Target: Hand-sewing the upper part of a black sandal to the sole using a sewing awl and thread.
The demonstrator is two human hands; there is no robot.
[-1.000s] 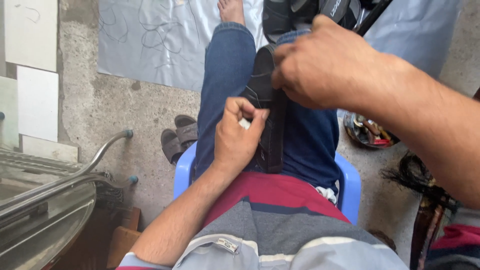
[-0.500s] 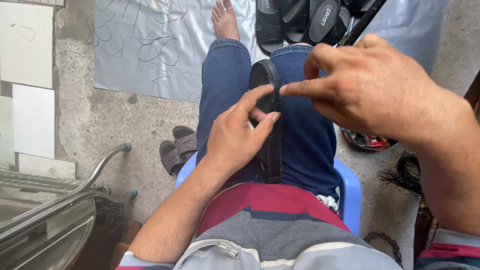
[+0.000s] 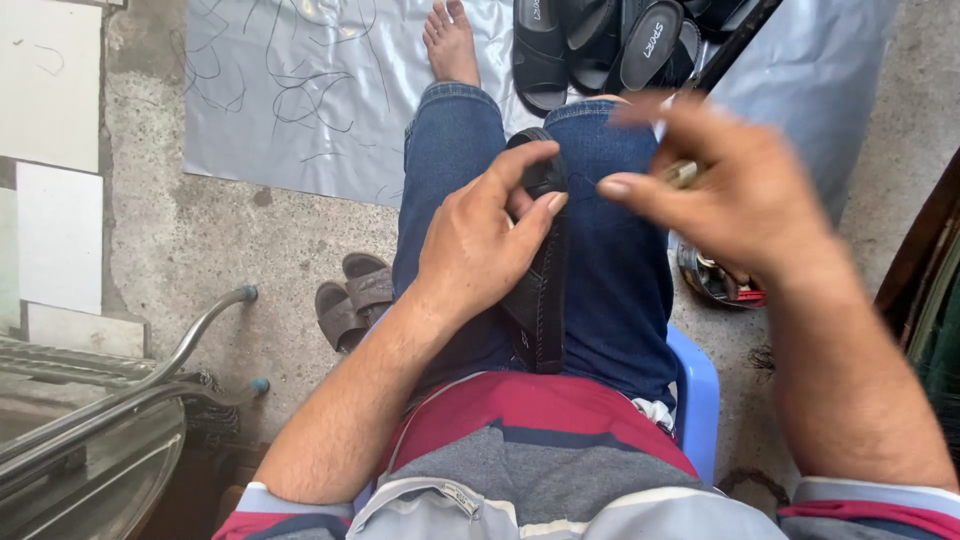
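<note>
Head view, looking straight down at a seated person's lap: a black leather-like sandal sole with a stitched edge [image 3: 543,300] lies lengthwise between the blue-jeaned thighs in the middle of the frame, its toe end toward the top. The left hand [image 3: 480,235] clasps it from the left, with the thumb arched over the rounded top and the fingers pressed along its side, so that hand is closed around the sandal.

The right hand [image 3: 735,195], in the upper right of centre, is blurred; its thumb and fingers pinch a small brass-coloured metal piece [image 3: 683,173], perhaps the end of a tool, though I cannot tell what it is. It hovers just beside the sandal without touching it.

Judging by the row of stitches on the sandal's rim, the step in hand looks like hand-work on that seam, and bringing the pinched piece to the edge would call for a steady clamp from the left hand.

The sandal looks matte and stiff, the jeans coarse. A blue plastic stool [image 3: 697,390] shows under the thigh at lower right. Black slide sandals [image 3: 600,45] lie on a scribbled grey sheet [image 3: 300,100] at the top, a brown pair of sandals [image 3: 352,300] rests on rough concrete at centre left, and a round tin of bits [image 3: 715,280] sits right of the knee.
</note>
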